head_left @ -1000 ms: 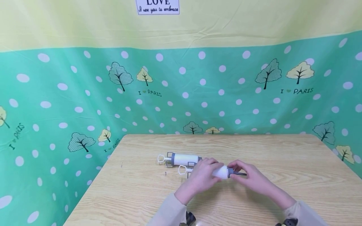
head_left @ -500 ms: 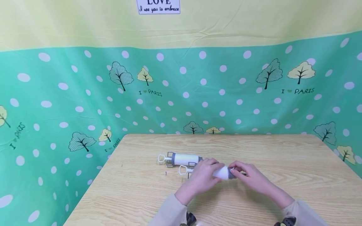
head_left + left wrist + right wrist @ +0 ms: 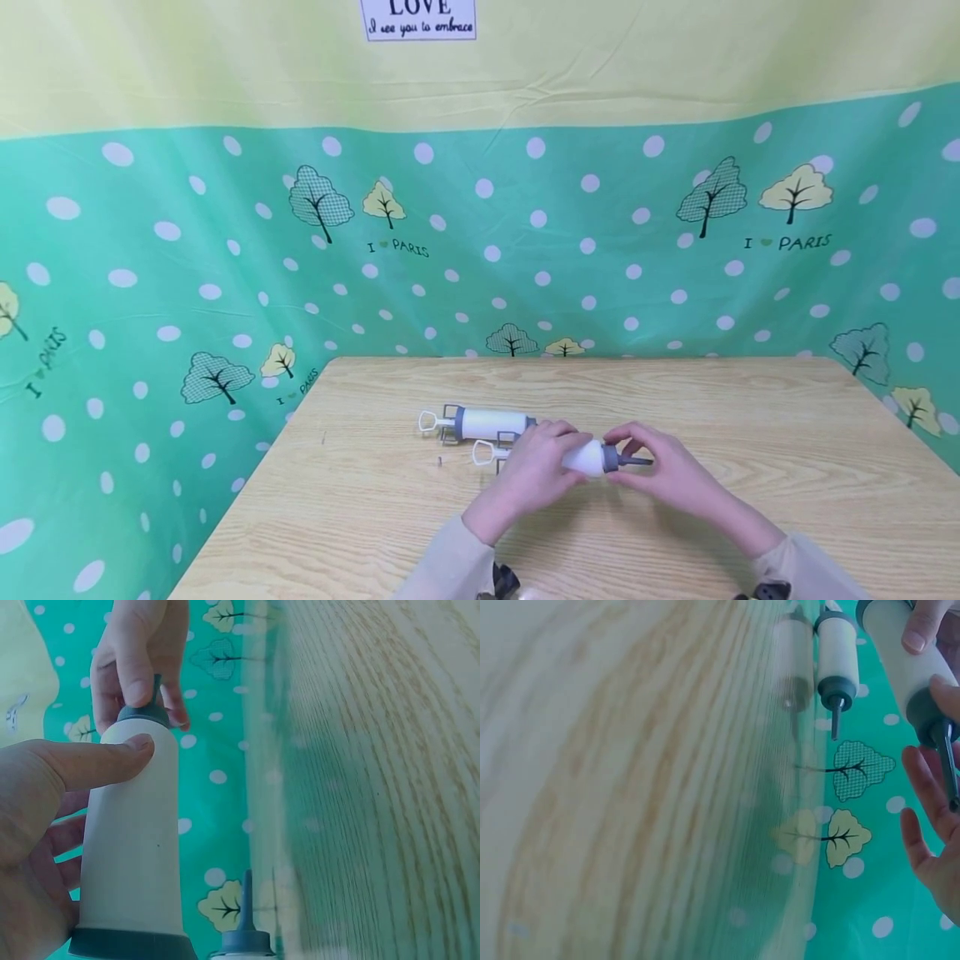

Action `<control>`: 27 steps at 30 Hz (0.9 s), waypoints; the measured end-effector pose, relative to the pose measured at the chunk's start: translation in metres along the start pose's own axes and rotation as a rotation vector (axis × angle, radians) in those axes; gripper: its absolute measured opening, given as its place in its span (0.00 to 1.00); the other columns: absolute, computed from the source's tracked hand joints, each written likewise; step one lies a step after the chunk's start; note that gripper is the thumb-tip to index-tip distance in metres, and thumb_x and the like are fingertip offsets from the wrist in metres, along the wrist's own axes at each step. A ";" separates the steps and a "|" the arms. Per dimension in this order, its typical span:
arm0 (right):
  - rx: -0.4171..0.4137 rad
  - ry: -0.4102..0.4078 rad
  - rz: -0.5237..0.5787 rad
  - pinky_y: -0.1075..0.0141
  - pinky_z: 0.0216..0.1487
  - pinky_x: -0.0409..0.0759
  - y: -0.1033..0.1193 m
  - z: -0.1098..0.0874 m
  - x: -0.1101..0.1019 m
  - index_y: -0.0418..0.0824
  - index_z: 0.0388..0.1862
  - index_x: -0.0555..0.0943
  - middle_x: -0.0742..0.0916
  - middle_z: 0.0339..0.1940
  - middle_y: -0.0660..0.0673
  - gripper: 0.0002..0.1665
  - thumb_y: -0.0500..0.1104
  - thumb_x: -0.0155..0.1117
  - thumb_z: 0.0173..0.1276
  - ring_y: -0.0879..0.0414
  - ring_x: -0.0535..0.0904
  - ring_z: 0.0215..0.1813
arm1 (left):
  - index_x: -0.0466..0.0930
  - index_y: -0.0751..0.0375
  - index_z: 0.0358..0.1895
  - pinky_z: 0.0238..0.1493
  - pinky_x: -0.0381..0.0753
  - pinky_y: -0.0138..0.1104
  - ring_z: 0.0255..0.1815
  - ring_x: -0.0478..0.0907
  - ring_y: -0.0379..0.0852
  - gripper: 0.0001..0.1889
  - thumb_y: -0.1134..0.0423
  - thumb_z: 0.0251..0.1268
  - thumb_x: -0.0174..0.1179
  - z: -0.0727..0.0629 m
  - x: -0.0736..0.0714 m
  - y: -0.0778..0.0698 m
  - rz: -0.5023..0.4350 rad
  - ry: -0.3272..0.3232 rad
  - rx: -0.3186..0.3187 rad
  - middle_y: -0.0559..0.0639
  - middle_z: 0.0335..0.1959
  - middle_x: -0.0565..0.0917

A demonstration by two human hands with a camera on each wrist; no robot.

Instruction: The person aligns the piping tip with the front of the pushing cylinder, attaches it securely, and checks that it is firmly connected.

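A white icing syringe (image 3: 585,458), with a grey end cap (image 3: 611,457) and a thin grey nozzle (image 3: 636,461), lies sideways just above the table. My left hand (image 3: 542,467) grips its white barrel (image 3: 135,840), thumb along the top. My right hand (image 3: 667,471) holds the grey cap between thumb and fingers at the nozzle end. The white plunger ring (image 3: 484,452) sticks out to the left; part of the barrel is hidden under my left hand. Just behind lies a second, similar syringe (image 3: 491,423), its nozzle end covered by my left hand in the head view.
The wooden table (image 3: 337,517) reaches back to a green dotted cloth (image 3: 420,275) with printed trees. A tiny dark bit (image 3: 439,461) lies left of the plunger rings.
Half a second ago my right fingers were curled further over the cap, covering most of the nozzle; now they have shifted and the nozzle shows again. My left hand has stayed put.
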State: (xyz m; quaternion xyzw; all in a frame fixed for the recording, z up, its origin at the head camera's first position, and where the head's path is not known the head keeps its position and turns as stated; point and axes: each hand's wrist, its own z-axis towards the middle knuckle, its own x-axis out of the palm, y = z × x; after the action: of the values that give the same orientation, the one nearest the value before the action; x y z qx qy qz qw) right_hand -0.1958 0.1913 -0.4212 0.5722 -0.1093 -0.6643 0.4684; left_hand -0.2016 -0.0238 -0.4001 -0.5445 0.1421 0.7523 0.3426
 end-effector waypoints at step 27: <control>0.056 0.086 0.068 0.66 0.36 0.79 0.004 0.001 -0.001 0.44 0.47 0.75 0.82 0.30 0.52 0.14 0.49 0.51 0.69 0.64 0.78 0.34 | 0.76 0.47 0.54 0.48 0.72 0.31 0.45 0.74 0.38 0.27 0.50 0.45 0.68 0.000 0.001 -0.002 0.002 0.007 0.004 0.41 0.47 0.80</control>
State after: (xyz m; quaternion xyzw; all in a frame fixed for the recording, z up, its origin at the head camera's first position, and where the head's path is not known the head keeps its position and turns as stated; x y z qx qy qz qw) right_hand -0.1948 0.1898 -0.4175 0.6092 -0.1270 -0.6195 0.4786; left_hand -0.2002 -0.0221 -0.4002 -0.5463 0.1454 0.7504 0.3426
